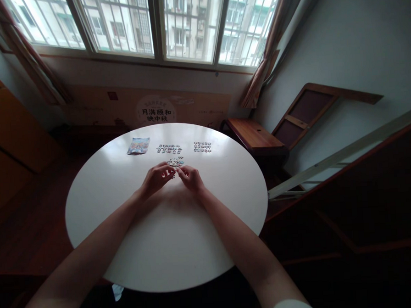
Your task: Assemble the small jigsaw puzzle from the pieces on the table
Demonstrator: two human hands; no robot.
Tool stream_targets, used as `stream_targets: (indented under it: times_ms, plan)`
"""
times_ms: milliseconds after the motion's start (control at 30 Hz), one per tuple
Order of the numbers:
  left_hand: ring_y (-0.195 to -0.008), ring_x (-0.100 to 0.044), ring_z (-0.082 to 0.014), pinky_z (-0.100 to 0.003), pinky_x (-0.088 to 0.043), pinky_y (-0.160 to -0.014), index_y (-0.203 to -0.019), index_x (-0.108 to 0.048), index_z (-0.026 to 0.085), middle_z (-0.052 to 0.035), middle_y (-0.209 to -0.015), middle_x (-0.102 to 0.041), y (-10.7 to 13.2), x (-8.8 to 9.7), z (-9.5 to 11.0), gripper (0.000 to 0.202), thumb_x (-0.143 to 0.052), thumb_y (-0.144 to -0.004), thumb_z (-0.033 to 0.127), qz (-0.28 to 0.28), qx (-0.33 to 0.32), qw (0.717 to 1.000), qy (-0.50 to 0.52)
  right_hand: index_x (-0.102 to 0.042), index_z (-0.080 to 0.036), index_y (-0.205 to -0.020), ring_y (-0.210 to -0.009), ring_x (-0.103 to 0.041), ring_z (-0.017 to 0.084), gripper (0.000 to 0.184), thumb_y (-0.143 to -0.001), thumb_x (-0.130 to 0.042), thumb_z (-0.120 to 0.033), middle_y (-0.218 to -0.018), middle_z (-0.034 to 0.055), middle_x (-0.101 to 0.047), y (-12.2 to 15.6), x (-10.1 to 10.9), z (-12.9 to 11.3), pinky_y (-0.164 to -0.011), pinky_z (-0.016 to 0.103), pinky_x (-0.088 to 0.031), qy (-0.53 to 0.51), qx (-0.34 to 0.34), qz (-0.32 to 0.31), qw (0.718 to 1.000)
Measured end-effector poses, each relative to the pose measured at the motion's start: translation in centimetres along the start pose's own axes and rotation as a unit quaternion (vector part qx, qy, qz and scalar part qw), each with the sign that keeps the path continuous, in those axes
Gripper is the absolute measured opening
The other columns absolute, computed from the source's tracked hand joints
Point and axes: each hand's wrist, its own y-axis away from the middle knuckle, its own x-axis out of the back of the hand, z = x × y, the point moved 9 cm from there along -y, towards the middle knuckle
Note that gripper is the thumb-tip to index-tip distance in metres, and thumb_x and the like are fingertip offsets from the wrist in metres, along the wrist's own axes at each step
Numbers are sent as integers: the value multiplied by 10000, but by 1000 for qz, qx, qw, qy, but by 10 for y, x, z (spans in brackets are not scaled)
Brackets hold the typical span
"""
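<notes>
My left hand (157, 176) and my right hand (190, 177) meet fingertip to fingertip over the white round table (169, 248). Both are closed in a pinch at what looks like a small jigsaw piece, mostly covered by the fingers. Just beyond the fingertips lies a loose pile of jigsaw pieces (175, 162). Farther back, a spaced-out group of pieces (169, 149) lies in rough rows. To its right sits a tidier block of pieces (202, 147) in rows. A colourful picture sheet (138, 146) lies at the back left.
Behind the table, a printed panel (189, 104) stands below barred windows (192, 26). A wooden stool or bench (250, 132) is at the far right, near a framed wooden board (306, 112) against the wall. Orange-brown cabinets (14, 132) stand on the left.
</notes>
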Motion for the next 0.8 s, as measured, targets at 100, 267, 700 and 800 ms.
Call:
stream_targets:
  times_ms: [100,267,700,800]
  plan:
    - [-571,-544,-89,-214,-442,-561,-848,-675,184,-25,-798,-608,-1,2,1,158,-568,-854,300,8,-1,1000,2,-677,-165,-748,-653,-573,128,265,-872,-515,-333,-744,30,-667,0,0,5,-651,236,-443,-1,-17,6,1000]
    - [-550,-522,-87,-214,-426,-541,-836,-665,187,-18,-804,-613,-1,4,-1,143,-585,-834,306,10,23,999,-20,-668,-169,-813,-616,-565,119,190,-837,-567,-328,-777,31,-669,0,3,7,-626,236,-460,-16,-18,29,999]
    - [-537,-502,-90,-214,-397,-533,-810,-662,196,-12,-792,-626,-1,4,1,119,-594,-821,293,5,32,998,-53,-633,-173,-836,-631,-551,104,113,-816,-575,-268,-829,26,-646,2,5,-1,-636,235,-473,-34,8,32,999]
    - [-541,-504,-91,-214,-394,-533,-812,-662,198,-11,-795,-629,-1,3,1,105,-599,-816,282,3,33,998,-58,-632,-173,-838,-628,-545,104,104,-808,-578,-256,-791,17,-630,2,5,-1,-633,231,-470,-33,8,32,999]
